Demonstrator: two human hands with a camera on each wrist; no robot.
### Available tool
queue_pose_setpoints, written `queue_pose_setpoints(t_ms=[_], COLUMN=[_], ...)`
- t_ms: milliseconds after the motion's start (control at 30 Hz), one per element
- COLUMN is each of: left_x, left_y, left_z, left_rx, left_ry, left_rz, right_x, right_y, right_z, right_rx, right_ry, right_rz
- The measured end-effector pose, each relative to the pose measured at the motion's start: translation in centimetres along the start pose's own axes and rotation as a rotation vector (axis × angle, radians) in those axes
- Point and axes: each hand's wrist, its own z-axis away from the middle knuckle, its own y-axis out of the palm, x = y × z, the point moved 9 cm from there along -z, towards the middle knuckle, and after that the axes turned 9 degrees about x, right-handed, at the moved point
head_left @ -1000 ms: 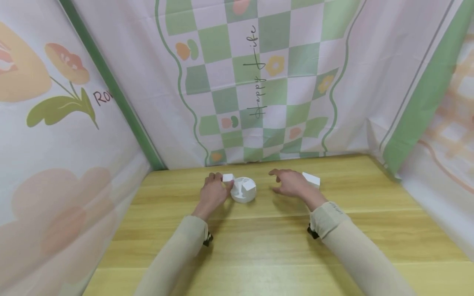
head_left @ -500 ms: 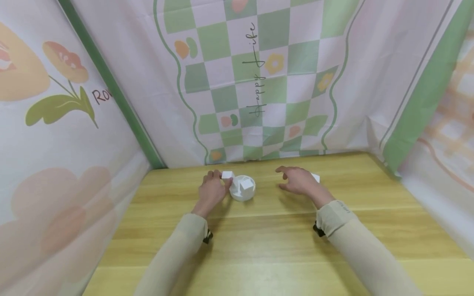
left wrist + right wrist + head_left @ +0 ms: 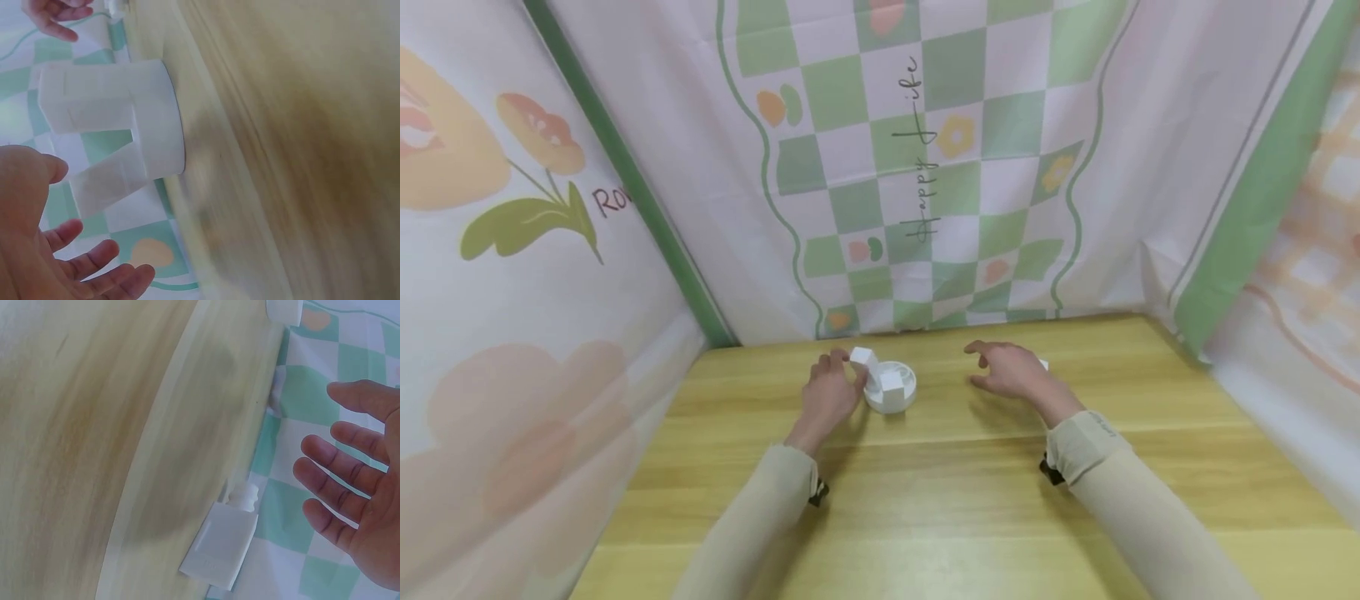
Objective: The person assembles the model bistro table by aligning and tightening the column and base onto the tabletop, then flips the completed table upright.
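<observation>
A white round base (image 3: 891,404) carries two upright white blocky posts, one near post (image 3: 892,387) and one leaning post (image 3: 862,358) at its left. My left hand (image 3: 831,396) is beside the leaning post. In the left wrist view, the left hand's fingers (image 3: 100,259) are spread and loosely bent, the thumb close to the post's end with no grip showing. My right hand (image 3: 1011,372) hovers over the table to the right, fingers relaxed and holding nothing. A flat white piece with a knobbed end (image 3: 219,547) lies near it, mostly hidden behind the hand in the head view.
Both hands are above a wooden table (image 3: 925,500). A checkered green and white cloth (image 3: 910,167) hangs along its back edge, with printed cloths (image 3: 512,333) at the sides.
My right hand has drawn back to the right, covering more of the flat white piece. The near post has shifted left and towards me, as the base turned. The left hand stays beside the other post.
</observation>
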Motion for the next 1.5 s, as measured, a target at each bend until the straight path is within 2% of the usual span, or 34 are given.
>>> queue_pose_setpoints(t_ms=[167,367,533,800,1100,1500], left_x=[-0.7,-1.8,-2.6,-3.8,-4.4,-4.7], left_y=[0.1,1.1,1.4,1.8,2.2,1.3], left_z=[1.0,1.7,2.1,2.1,1.6,1.7], left_rx=[-0.001,0.057,0.07,0.081,0.1,0.023], left_ry=[0.034,0.062,0.064,0.104,0.096,0.105], left_rz=[-0.039,-0.095,-0.076,-0.078,-0.12,-0.148], right_x=[-0.5,-1.0,-2.0,-3.3,-5.2,-6.6], right_y=[0.0,0.1,0.1,-0.1,-0.4,-0.9], right_z=[0.1,0.1,0.1,0.5,1.3,2.2], right_rx=[-0.006,0.0,-0.012,-0.018,-0.053,-0.054], right_ry=[0.002,0.001,0.014,0.044,0.095,0.129], right_rz=[0.0,-0.001,0.006,-0.005,-0.015,-0.016])
